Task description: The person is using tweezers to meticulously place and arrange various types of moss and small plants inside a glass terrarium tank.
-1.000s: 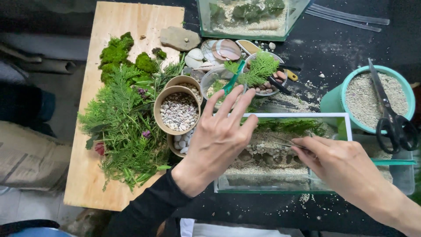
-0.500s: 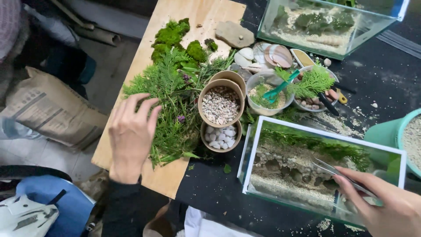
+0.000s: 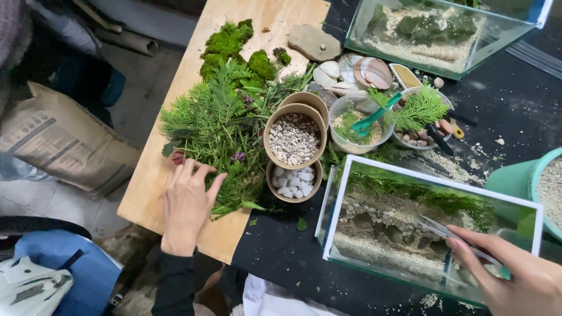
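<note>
— On the black surface [image 3: 515,99], what is the biggest thing?

— Beside it lies a big wooden board [image 3: 175,175]. A pile of green sprigs [image 3: 216,126] lies on that, with moss [image 3: 231,41] and a flat stone [image 3: 313,41] above it.

— And the glass box?

— A glass tank [image 3: 436,225] with a white rim sits at the near right. It has sand, stones and green plants in it. Another glass tank [image 3: 445,32] sits at the far edge.

— What about the hands?

— The left hand [image 3: 187,205] lies on the near edge of the sprigs, fingers [image 3: 193,169] spread apart and touching the leaves. The right hand [image 3: 515,278] is over the near tank, fingers pinched on long tweezers [image 3: 448,231] that point down into it.

— Smaller things?

— A teal pot [image 3: 515,181] at the right, a paper cup of pebbles [image 3: 294,137], a cup of white stones [image 3: 293,181], a clear bowl with a teal scoop [image 3: 374,117], and some shells [image 3: 351,70].
</note>
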